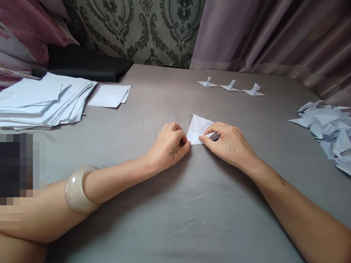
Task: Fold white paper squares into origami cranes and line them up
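A small sheet of white paper [197, 126] with crease lines lies on the grey cloth surface between my hands. My left hand [172, 140] pinches its left corner, thumb and curled fingers pressed together. On the other side, my right hand [229, 140] has its thumb and forefinger closed on the paper's right part, which those fingers partly cover. Part of the paper's right edge appears lifted, with a dark gap showing below the forefinger. A pale bangle [78, 190] circles my left forearm.
Three folded paper birds [229, 86] stand in a row at the back right. A heap of folded white paper pieces [333, 128] lies at the far right. Stacked white sheets [44, 102] and smaller paper squares [109, 96] are at the left, near a black folded cloth [85, 62].
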Available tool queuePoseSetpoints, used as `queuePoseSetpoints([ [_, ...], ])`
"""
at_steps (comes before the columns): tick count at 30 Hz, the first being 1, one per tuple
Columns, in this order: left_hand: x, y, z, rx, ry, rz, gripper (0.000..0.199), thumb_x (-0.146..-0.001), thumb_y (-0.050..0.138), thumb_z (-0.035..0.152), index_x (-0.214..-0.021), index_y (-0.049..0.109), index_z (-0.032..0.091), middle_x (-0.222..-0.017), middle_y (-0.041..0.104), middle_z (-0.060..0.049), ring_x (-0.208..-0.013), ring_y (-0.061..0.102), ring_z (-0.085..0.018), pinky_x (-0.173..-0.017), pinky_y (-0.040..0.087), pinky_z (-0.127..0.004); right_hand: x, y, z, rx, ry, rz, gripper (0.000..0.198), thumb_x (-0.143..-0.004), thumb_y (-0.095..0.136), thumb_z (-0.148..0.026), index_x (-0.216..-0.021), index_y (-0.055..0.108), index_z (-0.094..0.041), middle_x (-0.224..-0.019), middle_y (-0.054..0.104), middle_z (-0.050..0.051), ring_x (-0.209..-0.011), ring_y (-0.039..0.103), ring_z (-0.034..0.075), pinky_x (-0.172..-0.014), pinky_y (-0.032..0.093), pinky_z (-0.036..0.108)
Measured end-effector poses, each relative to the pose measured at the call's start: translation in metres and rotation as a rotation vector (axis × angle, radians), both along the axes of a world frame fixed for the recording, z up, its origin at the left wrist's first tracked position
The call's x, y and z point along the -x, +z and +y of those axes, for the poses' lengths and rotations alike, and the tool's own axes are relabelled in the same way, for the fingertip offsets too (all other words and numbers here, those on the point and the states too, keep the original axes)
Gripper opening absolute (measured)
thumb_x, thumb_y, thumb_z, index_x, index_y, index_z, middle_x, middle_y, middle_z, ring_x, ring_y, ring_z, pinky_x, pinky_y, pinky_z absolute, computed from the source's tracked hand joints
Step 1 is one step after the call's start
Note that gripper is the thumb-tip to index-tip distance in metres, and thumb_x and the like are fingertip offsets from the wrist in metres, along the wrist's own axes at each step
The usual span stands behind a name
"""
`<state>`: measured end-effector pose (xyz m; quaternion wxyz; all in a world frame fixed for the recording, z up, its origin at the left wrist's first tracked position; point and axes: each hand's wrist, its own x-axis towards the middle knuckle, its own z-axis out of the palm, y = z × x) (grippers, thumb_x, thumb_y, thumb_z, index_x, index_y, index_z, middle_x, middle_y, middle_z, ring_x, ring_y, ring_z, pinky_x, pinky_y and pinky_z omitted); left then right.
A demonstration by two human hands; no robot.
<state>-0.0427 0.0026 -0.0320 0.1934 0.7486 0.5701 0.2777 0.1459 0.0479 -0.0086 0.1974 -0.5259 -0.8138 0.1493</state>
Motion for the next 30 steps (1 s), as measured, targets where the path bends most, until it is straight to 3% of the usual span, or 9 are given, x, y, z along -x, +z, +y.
queuePoseSetpoints([
  [5,0.003,0.001,-0.001,-0.009,-0.052,0.035,0.01,-0.089,0.048,0.019,-0.086,0.057,0.017,-0.092,0.055,-0.006,-0.086,0.049,-0.019,-0.075,0.045,-0.032,-0.001,-0.004,0.002,-0.019,0.001,0.01,0.011,-0.077,0.062,-0.032,-0.074,0.066,-0.023,-0.084,0.069,0.001,-0.073,0.06,0.018,-0.068,0.042,0.032],
  [8,0.003,0.003,0.0,-0.053,-0.148,0.083,0.02,-0.091,0.038,0.011,-0.091,0.058,0.017,-0.093,0.056,-0.006,-0.085,0.048,-0.019,-0.075,0.045,-0.032,-0.002,-0.005,0.004,-0.004,-0.02,0.023,0.014,-0.076,0.062,-0.036,-0.074,0.067,-0.023,-0.081,0.068,0.001,-0.068,0.057,0.017,-0.062,0.041,0.031],
  [12,0.006,0.004,0.002,-0.072,-0.385,0.183,0.033,-0.09,0.032,0.006,-0.104,0.059,0.017,-0.101,0.058,-0.008,-0.092,0.05,-0.019,-0.079,0.045,-0.032,-0.01,-0.001,0.007,0.12,-0.022,0.063,0.024,-0.076,0.063,-0.046,-0.081,0.069,-0.023,-0.075,0.066,0.0,-0.064,0.055,0.016,-0.059,0.039,0.029],
  [15,0.009,0.005,0.004,-0.054,-0.434,0.233,0.037,-0.089,0.032,0.005,-0.109,0.06,0.018,-0.105,0.058,-0.008,-0.096,0.051,-0.02,-0.081,0.045,-0.031,-0.023,0.004,0.012,0.273,0.09,0.107,0.027,-0.076,0.065,-0.045,-0.092,0.07,-0.024,-0.083,0.068,0.0,-0.071,0.058,0.016,-0.065,0.043,0.03],
  [17,0.009,0.007,0.004,-0.046,-0.444,0.262,0.04,-0.088,0.031,0.004,-0.111,0.06,0.018,-0.105,0.058,-0.009,-0.096,0.051,-0.02,-0.08,0.045,-0.031,-0.031,0.007,0.015,0.293,0.176,0.117,0.021,-0.079,0.063,-0.039,-0.091,0.07,-0.024,-0.092,0.068,0.001,-0.081,0.06,0.017,-0.073,0.044,0.031],
  [25,0.008,0.006,0.004,-0.109,-0.471,0.359,0.042,-0.09,0.029,0.007,-0.121,0.056,0.016,-0.106,0.055,-0.011,-0.094,0.048,-0.021,-0.082,0.045,-0.033,-0.026,0.004,0.012,0.051,0.323,0.099,0.014,-0.087,0.052,-0.021,-0.088,0.066,-0.022,-0.102,0.064,0.004,-0.093,0.06,0.018,-0.086,0.044,0.034],
  [27,0.007,0.005,0.003,-0.117,-0.469,0.369,0.043,-0.091,0.029,0.007,-0.123,0.055,0.017,-0.107,0.055,-0.011,-0.093,0.047,-0.021,-0.083,0.044,-0.033,-0.018,0.001,0.007,-0.064,0.281,0.139,0.015,-0.085,0.055,-0.019,-0.096,0.064,-0.023,-0.113,0.061,0.005,-0.104,0.058,0.019,-0.091,0.044,0.036],
  [30,0.007,0.004,0.002,-0.119,-0.456,0.367,0.043,-0.092,0.028,0.008,-0.126,0.053,0.017,-0.108,0.054,-0.011,-0.093,0.046,-0.02,-0.083,0.044,-0.033,-0.012,-0.006,-0.003,-0.248,0.078,0.205,0.034,-0.08,0.064,-0.021,-0.113,0.057,-0.023,-0.13,0.048,0.011,-0.118,0.051,0.024,-0.091,0.046,0.038],
])
